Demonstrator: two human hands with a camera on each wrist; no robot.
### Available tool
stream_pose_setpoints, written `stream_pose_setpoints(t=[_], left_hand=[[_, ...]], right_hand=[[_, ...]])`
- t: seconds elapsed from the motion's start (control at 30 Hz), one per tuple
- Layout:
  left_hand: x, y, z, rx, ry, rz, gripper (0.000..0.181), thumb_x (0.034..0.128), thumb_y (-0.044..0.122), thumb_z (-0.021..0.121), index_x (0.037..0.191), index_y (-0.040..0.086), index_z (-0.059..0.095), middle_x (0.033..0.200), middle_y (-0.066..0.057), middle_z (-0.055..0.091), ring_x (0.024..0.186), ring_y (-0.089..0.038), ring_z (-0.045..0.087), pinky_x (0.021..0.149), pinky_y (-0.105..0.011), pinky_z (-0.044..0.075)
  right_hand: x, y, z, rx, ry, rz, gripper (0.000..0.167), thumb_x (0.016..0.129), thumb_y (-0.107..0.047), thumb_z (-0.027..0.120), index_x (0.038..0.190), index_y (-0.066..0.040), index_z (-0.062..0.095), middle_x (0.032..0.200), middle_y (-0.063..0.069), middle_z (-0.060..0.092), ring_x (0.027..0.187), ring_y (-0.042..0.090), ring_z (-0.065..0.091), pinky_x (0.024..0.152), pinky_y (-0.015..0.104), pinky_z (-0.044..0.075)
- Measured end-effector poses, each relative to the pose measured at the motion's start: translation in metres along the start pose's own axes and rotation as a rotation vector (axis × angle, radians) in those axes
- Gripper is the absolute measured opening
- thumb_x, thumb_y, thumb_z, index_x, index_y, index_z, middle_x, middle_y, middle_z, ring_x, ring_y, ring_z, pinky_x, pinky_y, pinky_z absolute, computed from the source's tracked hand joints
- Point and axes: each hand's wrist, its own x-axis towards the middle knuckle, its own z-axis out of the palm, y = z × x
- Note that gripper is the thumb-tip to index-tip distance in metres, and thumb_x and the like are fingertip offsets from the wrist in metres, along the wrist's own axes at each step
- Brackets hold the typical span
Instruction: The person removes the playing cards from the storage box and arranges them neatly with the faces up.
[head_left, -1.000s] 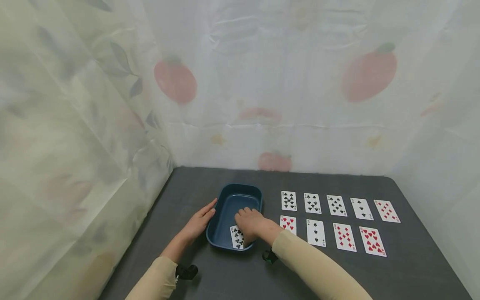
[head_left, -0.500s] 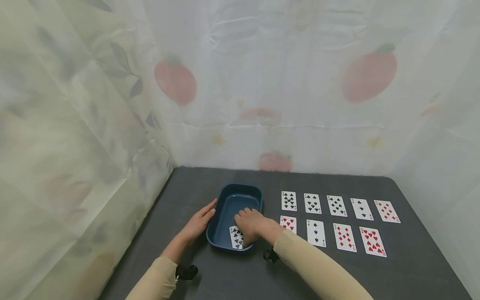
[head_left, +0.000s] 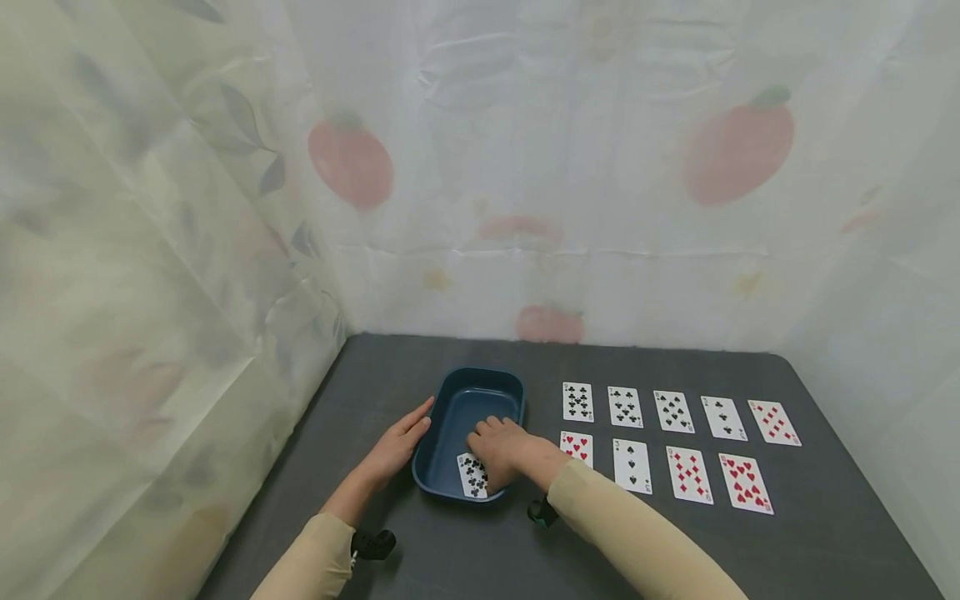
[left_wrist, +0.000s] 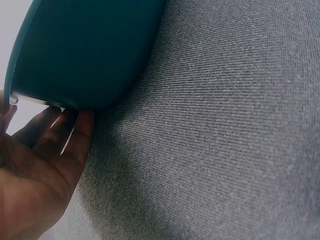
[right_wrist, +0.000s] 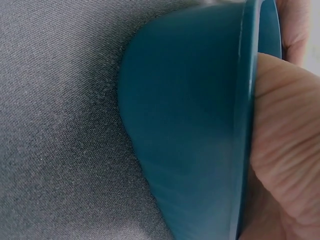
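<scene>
A dark blue tray (head_left: 451, 408) stands left of the table's middle. Against its left side rest the extended fingers of my left hand (head_left: 392, 451); the left wrist view shows that hand (left_wrist: 42, 165) touching the outer wall below the rim. My right hand (head_left: 501, 450) reaches into the tray with fingers curled at a black-suited playing card (head_left: 471, 477), covering its right part. The card lies near the tray's front end. Its fingertips are hidden, and in the right wrist view the tray wall (right_wrist: 195, 115) hides most of that hand (right_wrist: 290, 135).
Two rows of face-up playing cards lie to the right, among them a black nine (head_left: 577, 402) and a heart card (head_left: 746, 483). My right forearm partly covers the nearest heart card (head_left: 576, 447). Patterned curtains (head_left: 600, 208) border the dark table (head_left: 825, 533) behind and at the sides.
The card in the tray has shifted slightly left together with my right hand. My left hand and the tray stay in place.
</scene>
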Motion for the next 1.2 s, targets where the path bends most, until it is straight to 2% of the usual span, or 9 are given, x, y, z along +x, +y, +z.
stream_pose_setpoints(t=[0.37, 0.53, 0.67, 0.83, 0.87, 1.07, 1.1, 1.2], left_hand=[[0.002, -0.001, 0.0, -0.001, 0.014, -0.021, 0.054, 0.1104, 0.037, 0.045, 0.162, 0.027, 0.033, 0.167, -0.004, 0.026, 0.154, -0.03, 0.019, 0.12, -0.056, 0.02], [0.002, -0.001, 0.001, 0.0, 0.023, -0.019, 0.053, 0.1107, 0.035, 0.045, 0.162, 0.026, 0.034, 0.167, -0.004, 0.027, 0.154, -0.03, 0.02, 0.12, -0.056, 0.02], [0.002, 0.0, 0.002, -0.014, 0.019, -0.005, 0.053, 0.1115, 0.032, 0.043, 0.162, 0.023, 0.033, 0.168, -0.008, 0.025, 0.154, -0.033, 0.019, 0.12, -0.057, 0.019], [0.003, 0.001, 0.002, -0.034, 0.012, 0.016, 0.052, 0.1118, 0.028, 0.043, 0.162, 0.019, 0.032, 0.168, -0.011, 0.024, 0.154, -0.035, 0.017, 0.12, -0.058, 0.018], [0.001, 0.005, 0.003, -0.039, 0.01, 0.014, 0.052, 0.1119, 0.026, 0.043, 0.162, 0.017, 0.032, 0.168, -0.012, 0.023, 0.154, -0.036, 0.017, 0.12, -0.059, 0.018], [0.003, 0.005, 0.004, -0.025, 0.024, -0.008, 0.053, 0.1113, 0.029, 0.044, 0.162, 0.023, 0.033, 0.168, -0.008, 0.025, 0.153, -0.034, 0.02, 0.119, -0.058, 0.021], [0.005, 0.001, 0.005, -0.021, 0.027, -0.012, 0.053, 0.111, 0.032, 0.045, 0.162, 0.025, 0.033, 0.168, -0.007, 0.025, 0.153, -0.033, 0.022, 0.119, -0.057, 0.022], [0.004, 0.003, 0.005, -0.022, 0.024, -0.003, 0.053, 0.1111, 0.031, 0.045, 0.162, 0.023, 0.033, 0.167, -0.011, 0.024, 0.152, -0.037, 0.024, 0.117, -0.06, 0.025]], right_hand=[[0.002, 0.003, 0.003, 0.008, 0.039, -0.015, 0.065, 0.073, -0.051, 0.086, 0.125, -0.02, 0.064, 0.114, -0.005, 0.057, 0.103, 0.014, 0.049, 0.096, 0.038, 0.045], [0.002, 0.008, 0.006, 0.02, 0.095, -0.045, 0.067, 0.073, -0.054, 0.085, 0.126, -0.019, 0.064, 0.115, -0.004, 0.057, 0.103, 0.014, 0.048, 0.093, 0.037, 0.045], [-0.002, 0.012, 0.0, 0.046, 0.137, -0.052, 0.071, 0.072, -0.054, 0.086, 0.131, -0.021, 0.063, 0.122, -0.004, 0.057, 0.108, 0.014, 0.048, 0.096, 0.037, 0.045], [-0.009, 0.021, -0.013, 0.078, 0.171, -0.047, 0.073, 0.074, -0.05, 0.086, 0.137, -0.023, 0.061, 0.131, -0.002, 0.055, 0.119, 0.018, 0.047, 0.103, 0.04, 0.043], [-0.012, 0.023, -0.017, 0.089, 0.178, -0.048, 0.073, 0.075, -0.049, 0.086, 0.138, -0.023, 0.06, 0.132, -0.001, 0.054, 0.12, 0.019, 0.047, 0.103, 0.041, 0.043], [-0.032, 0.042, -0.03, 0.139, 0.255, -0.068, 0.077, 0.075, -0.045, 0.087, 0.141, -0.018, 0.058, 0.134, 0.004, 0.054, 0.123, 0.025, 0.046, 0.103, 0.045, 0.043], [-0.035, 0.046, -0.03, 0.143, 0.269, -0.07, 0.078, 0.075, -0.046, 0.087, 0.142, -0.017, 0.058, 0.134, 0.005, 0.054, 0.124, 0.026, 0.047, 0.103, 0.046, 0.043], [-0.047, 0.059, -0.035, 0.16, 0.298, -0.066, 0.081, 0.074, -0.045, 0.088, 0.142, -0.015, 0.057, 0.134, 0.007, 0.055, 0.127, 0.029, 0.047, 0.105, 0.048, 0.042]])
